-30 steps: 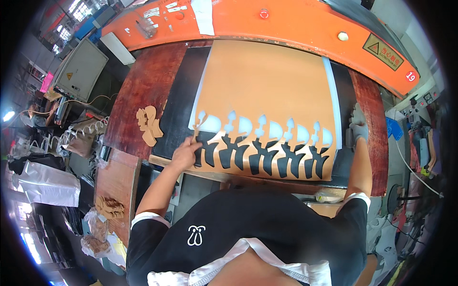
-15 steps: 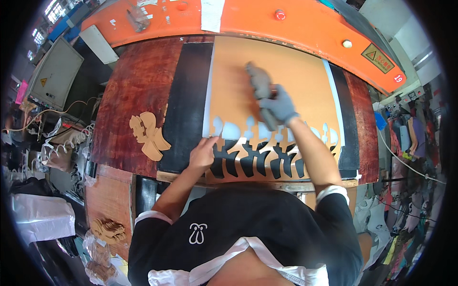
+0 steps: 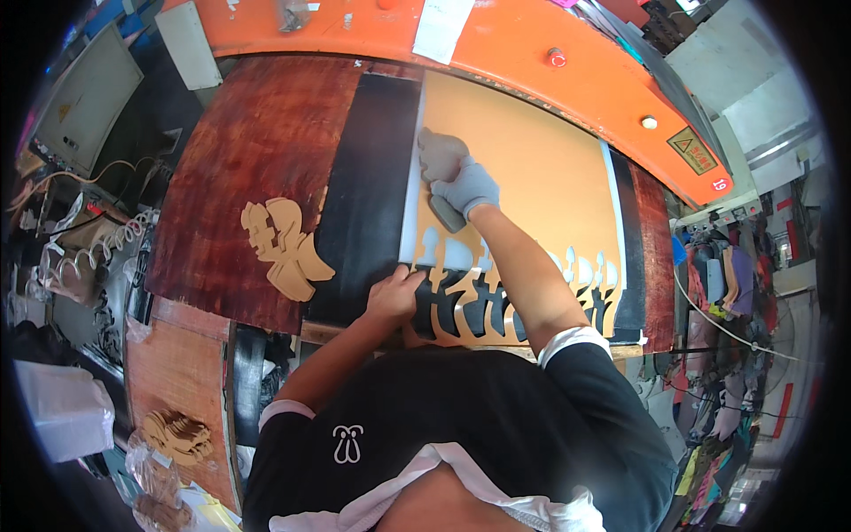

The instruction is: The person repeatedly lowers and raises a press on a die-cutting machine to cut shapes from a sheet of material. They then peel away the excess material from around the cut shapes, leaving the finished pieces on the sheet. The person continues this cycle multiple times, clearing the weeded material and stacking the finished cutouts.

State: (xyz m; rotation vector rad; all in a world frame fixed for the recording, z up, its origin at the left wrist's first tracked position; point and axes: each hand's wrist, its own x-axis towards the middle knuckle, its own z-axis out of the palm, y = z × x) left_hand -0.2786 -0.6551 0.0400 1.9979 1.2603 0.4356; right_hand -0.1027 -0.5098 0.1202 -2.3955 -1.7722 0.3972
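Carefully level the grey tool (image 3: pixel 441 158) gripped in right hand (image 3: pixel 471 186), steadying the tan sheet (image 3: pixel 541 168) pinched in left hand (image 3: pixel 392 296).

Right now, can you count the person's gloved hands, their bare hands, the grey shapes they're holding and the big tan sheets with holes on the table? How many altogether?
Gloved right hand: 1
Bare left hand: 1
Held grey shape: 1, partly hidden by the hand
Big tan sheet with holes: 1
Total: 4
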